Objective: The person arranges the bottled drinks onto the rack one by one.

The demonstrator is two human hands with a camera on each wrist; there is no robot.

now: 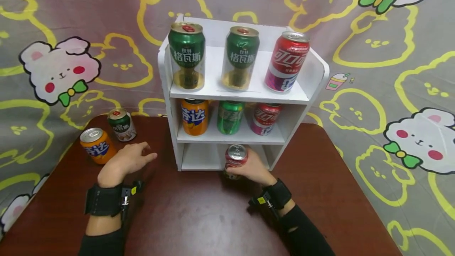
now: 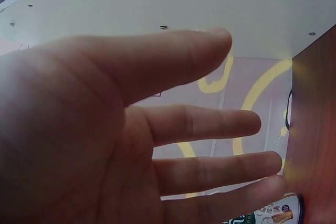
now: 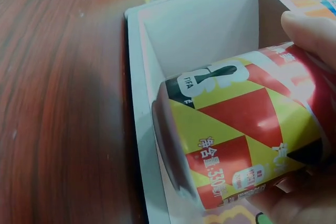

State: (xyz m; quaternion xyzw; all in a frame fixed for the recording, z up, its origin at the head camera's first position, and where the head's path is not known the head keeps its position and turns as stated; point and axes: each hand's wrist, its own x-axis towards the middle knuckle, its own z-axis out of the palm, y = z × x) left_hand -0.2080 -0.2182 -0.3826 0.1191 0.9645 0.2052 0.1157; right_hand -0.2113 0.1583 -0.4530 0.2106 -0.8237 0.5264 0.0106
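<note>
My right hand [image 1: 255, 168] grips a red soda can [image 1: 235, 160] at the front of the white shelf's bottom level [image 1: 202, 157]. In the right wrist view the can [image 3: 247, 124] shows red and yellow patches on its lower part, with its base over the shelf's front edge. Nothing is in my left hand [image 1: 128, 159], whose fingers reach out loosely left of the shelf. Just beyond that hand stand an orange soda can [image 1: 97, 146] and a green-and-white can [image 1: 122, 125], both upright on the table.
On the shelf's top board [image 1: 213, 96] stand two green-and-gold cans [image 1: 187, 56] and a red can [image 1: 287, 61]. The middle level holds an orange can [image 1: 194, 117], a green can [image 1: 230, 117] and a red can [image 1: 266, 119]. Patterned cloth [image 1: 121, 66] hangs behind the brown table [image 1: 192, 212].
</note>
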